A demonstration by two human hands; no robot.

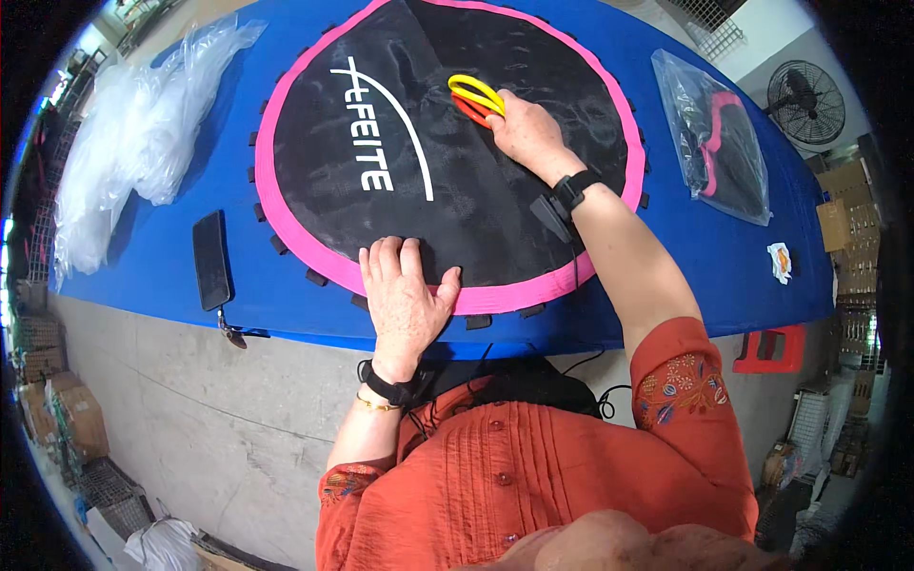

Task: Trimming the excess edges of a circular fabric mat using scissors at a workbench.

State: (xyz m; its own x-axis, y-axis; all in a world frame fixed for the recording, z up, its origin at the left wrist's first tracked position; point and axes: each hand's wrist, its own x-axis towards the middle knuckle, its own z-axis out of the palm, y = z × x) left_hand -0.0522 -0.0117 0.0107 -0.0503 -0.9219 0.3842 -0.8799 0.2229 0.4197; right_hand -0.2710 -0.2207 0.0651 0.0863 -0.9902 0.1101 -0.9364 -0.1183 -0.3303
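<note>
A round black trampoline mat [505, 224] with a pink border and black tabs along its rim lies flat on the blue table. White lettering and a curved white line mark its left half. My left hand [402, 290] rests palm down with spread fingers on the near pink border. Over the mat's upper middle, my right hand [529, 131] is closed on what look like scissors [476, 93], with yellow and red looped handles. The loops stick out past my fingers to the left; any blades are hidden by the hand.
On the blue table [762, 266] are clear plastic bags [143, 143] at left, a black phone [211, 259] with a strap, a bagged pink-and-black mat [714, 143] at right, and a crumpled wrapper [780, 263]. A red stool [769, 350] and a fan [805, 102] stand beyond.
</note>
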